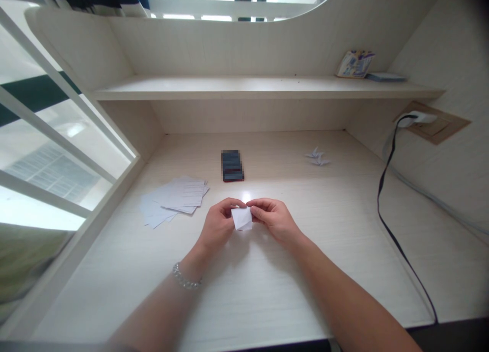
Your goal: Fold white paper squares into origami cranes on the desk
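A small piece of folded white paper (242,219) is held up just above the desk, between my two hands. My left hand (221,219) pinches its left and upper edge, and a beaded bracelet circles that wrist. On the other side, my right hand (273,218) grips the paper's upper right corner between thumb and fingers. The undersides of the paper and some fingertips are hidden. Left of my hands lies a fanned pile of white paper sheets (179,196). Two folded paper cranes (318,157) rest toward the back right of the desk.
A phone with a blurred screen (232,166) lies beyond my hands on the pale desk (267,301). A black cable (382,209) runs from a wall socket (435,122) down the right side. A shelf (229,84) spans the back, holding a small box (354,64). White rails stand at left.
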`<control>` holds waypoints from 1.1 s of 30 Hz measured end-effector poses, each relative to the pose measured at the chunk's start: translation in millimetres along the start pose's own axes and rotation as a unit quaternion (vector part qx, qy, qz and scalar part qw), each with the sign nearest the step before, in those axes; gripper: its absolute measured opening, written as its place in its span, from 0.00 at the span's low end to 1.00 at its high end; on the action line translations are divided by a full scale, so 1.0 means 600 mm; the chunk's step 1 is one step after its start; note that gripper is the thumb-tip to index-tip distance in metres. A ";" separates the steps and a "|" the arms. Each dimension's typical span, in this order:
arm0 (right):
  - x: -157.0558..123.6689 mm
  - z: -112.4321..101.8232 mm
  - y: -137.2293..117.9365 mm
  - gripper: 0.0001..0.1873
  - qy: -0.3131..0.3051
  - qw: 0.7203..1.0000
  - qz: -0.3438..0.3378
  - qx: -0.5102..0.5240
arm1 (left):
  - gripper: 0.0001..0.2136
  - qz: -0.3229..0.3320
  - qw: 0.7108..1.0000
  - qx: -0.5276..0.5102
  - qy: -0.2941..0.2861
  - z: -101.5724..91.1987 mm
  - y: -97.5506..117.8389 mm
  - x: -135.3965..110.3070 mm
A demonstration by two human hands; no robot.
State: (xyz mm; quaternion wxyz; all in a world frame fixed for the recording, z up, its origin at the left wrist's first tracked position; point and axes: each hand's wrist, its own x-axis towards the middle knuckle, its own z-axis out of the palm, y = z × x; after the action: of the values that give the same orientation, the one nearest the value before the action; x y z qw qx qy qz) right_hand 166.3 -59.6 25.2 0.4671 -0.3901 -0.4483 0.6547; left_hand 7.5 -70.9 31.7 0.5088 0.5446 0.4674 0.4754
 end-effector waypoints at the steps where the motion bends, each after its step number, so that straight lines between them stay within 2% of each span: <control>1: 0.000 0.000 0.000 0.14 -0.004 1.000 0.006 -0.003 | 0.09 0.007 1.000 0.010 0.008 0.000 0.001 0.000; 4: 0.000 0.000 0.000 0.15 -0.014 1.000 0.013 -0.006 | 0.09 0.011 1.000 0.018 0.013 0.000 0.002 -0.002; 9: 0.001 -0.002 0.005 0.15 -0.032 0.999 0.011 -0.007 | 0.13 -0.032 0.999 -0.008 -0.016 0.004 0.007 -0.003; 14: 0.001 0.000 0.010 0.17 -0.022 0.999 0.008 -0.022 | 0.17 -0.080 0.994 -0.074 -0.028 0.014 0.016 -0.005; 19: 0.002 0.001 0.005 0.16 0.007 0.997 0.000 -0.082 | 0.15 -0.097 0.989 -0.110 -0.024 0.014 0.014 -0.004; 22: -0.004 0.005 -0.004 0.17 0.055 0.982 -0.061 -0.172 | 0.14 -0.103 0.992 -0.071 0.024 0.007 0.003 -0.001; 24: -0.010 0.010 -0.010 0.17 0.054 0.960 -0.119 -0.249 | 0.13 -0.098 0.993 -0.028 0.053 0.002 -0.005 0.001; 27: -0.020 0.022 -0.012 0.19 0.039 0.922 -0.182 -0.338 | 0.09 -0.056 0.993 0.075 0.078 -0.002 -0.010 0.000; 30: -0.024 0.030 -0.007 0.12 0.044 0.898 -0.210 -0.383 | 0.09 0.003 0.982 0.164 0.091 0.002 -0.004 -0.004; 33: -0.021 0.027 -0.002 0.12 0.088 0.901 -0.207 -0.371 | 0.08 0.037 0.976 0.200 0.080 0.009 0.004 -0.007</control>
State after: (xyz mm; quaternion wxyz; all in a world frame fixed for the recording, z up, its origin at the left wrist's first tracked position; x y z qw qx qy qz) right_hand 154.8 -75.1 32.2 0.4512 -0.4897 -0.6863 0.2928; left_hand 12.5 -76.0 33.9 0.3326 0.6125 0.5717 0.4328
